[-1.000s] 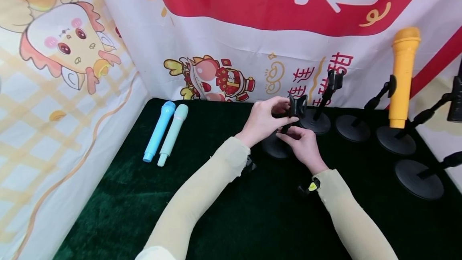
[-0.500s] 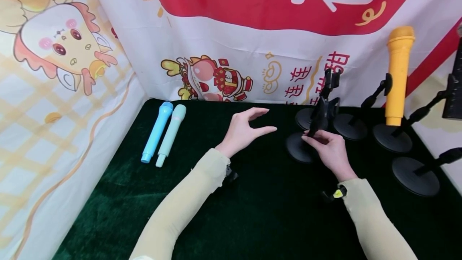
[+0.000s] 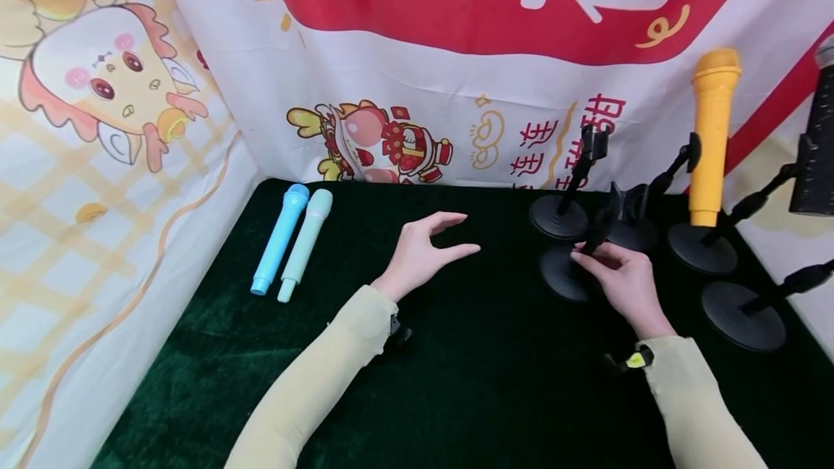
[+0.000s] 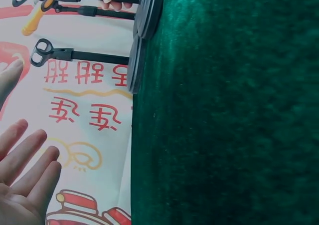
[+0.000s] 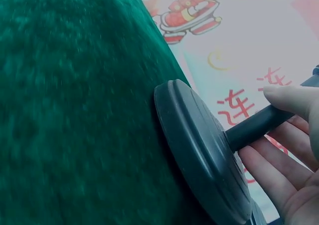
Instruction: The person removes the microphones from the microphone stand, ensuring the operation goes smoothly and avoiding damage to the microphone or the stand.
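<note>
The held stand [image 3: 560, 273] near the table's far edge [image 3: 391, 197] looks stiff and probably bottom-heavy, best held by the stem [image 5: 255, 127], which the right hand [image 3: 628, 284] pinches; the left hand [image 3: 415, 255] is wide, holding nothing.

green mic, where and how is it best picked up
Probably pinch the green mic mid-barrel, below its wider head. I'd come from above, with the left hand reaching in from its right: it lies lengthwise on the cloth, and the blue mic lies close along its left side, leaving little finger room there.
</note>
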Available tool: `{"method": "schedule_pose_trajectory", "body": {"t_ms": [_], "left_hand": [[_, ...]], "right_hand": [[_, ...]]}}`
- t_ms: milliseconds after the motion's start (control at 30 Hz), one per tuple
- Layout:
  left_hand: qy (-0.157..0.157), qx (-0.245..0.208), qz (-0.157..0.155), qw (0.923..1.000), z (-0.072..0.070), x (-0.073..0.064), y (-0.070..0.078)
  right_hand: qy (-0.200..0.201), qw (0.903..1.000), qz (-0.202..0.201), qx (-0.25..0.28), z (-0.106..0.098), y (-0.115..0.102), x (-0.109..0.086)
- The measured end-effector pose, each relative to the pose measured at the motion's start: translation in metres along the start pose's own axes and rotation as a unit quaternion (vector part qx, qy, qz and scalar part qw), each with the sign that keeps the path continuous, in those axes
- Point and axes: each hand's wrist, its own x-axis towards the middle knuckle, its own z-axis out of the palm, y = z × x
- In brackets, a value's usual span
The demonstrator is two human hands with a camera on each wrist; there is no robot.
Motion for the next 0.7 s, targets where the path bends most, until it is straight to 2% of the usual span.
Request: {"method": "schedule_pose_trajectory", "body": {"t_ms": [300,467,600,700], "left_hand": [[-0.011,0.003,-0.01,0.9999,-0.002,-0.011,-0.009],[-0.012,0.001,-0.007,0.9999,-0.002,-0.014,-0.01],[-0.013,0.006,-0.008,0.9999,-0.003,-0.016,-0.009],[-0.015,0.003,-0.006,0.9999,-0.004,-0.018,-0.01]], "right_hand": [[-0.011,0.9998,0.015,-0.01,-0.012,0.006,-0.002],[-0.034,0.999,0.029,0.002,-0.017,0.009,0.0],[-0.052,0.9958,0.074,0.014,-0.026,0.013,-0.001],[-0.049,0.9931,0.102,0.031,-0.035,0.018,-0.003]]}}
